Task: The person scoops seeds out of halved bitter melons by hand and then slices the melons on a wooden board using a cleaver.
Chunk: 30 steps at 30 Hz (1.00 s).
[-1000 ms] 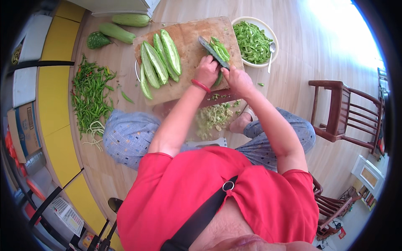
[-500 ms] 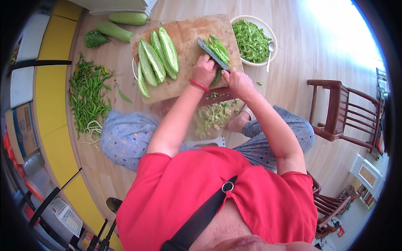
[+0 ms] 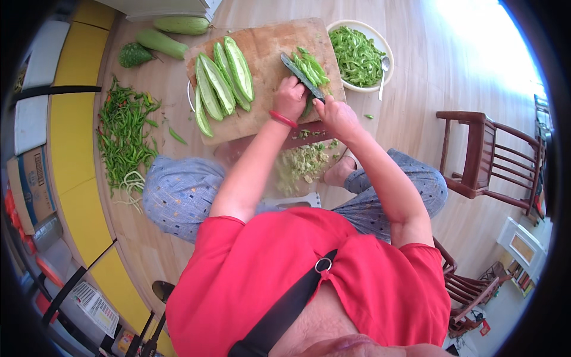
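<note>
My right hand (image 3: 337, 116) is closed round the handle of a kitchen knife (image 3: 299, 72), whose dark blade slants up to the left over a wooden cutting board (image 3: 270, 44). With curled fingers, my left hand (image 3: 289, 100) presses a green gourd piece (image 3: 308, 109) to the board, right beside the blade. Most of that piece is hidden by the hand and knife. Thin green slices (image 3: 312, 65) lie on the blade's far side. Several hollowed gourd halves (image 3: 217, 83), pale inside, rest on the board's left part.
Right of the board stands a white bowl (image 3: 389, 50) of green strips with a spoon (image 3: 383, 74). Green chili peppers (image 3: 125, 128) are heaped at the left, near whole gourds (image 3: 162, 43). Pale scraps (image 3: 303, 163) lie between my feet. A wooden chair (image 3: 479, 154) stands at the right.
The cut slices have spread slightly to the right, away from the blade. Both hands and the knife stay in nearly the same place.
</note>
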{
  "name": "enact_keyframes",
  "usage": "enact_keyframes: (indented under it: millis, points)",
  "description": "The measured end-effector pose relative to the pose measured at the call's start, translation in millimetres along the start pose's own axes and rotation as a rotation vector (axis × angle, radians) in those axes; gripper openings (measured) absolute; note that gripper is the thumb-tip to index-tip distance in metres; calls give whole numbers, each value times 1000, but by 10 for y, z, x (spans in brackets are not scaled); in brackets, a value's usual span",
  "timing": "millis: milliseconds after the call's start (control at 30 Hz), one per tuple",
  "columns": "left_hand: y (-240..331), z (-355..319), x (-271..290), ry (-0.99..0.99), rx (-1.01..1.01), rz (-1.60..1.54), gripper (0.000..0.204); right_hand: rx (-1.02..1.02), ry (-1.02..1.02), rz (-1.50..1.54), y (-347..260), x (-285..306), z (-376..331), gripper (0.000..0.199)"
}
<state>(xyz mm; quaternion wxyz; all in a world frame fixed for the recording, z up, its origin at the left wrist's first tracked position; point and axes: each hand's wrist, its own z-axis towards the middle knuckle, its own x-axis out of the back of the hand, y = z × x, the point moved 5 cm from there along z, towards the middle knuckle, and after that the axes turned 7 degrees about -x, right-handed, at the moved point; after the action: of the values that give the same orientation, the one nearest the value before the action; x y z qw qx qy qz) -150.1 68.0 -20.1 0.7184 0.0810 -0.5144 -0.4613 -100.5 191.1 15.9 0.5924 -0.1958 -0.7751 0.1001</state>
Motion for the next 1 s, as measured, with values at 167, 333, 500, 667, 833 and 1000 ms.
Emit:
enact_keyframes:
  millis: [167, 333, 500, 667, 833, 1000]
  points:
    - [45, 18, 89, 92, -18, -30, 20, 22, -24, 25, -104, 253, -192, 40]
    - [-6, 22, 55, 66, -9, -59, 23, -3, -41, 35, -55, 265, -260, 39]
    - [222, 74, 163, 38, -123, 33, 19, -16, -37, 74, -19, 248, -257, 38]
    - [169, -11, 171, -84, -130, -23, 19, -7, -38, 53, -90, 271, -260, 37]
    - [112, -19, 83, -215, -81, -48, 23, 1, -22, 15, 36, 72, -74, 39]
    - [107, -8, 132, -158, -146, 48, 19, 182, 24, 54, -113, 291, -180, 37]
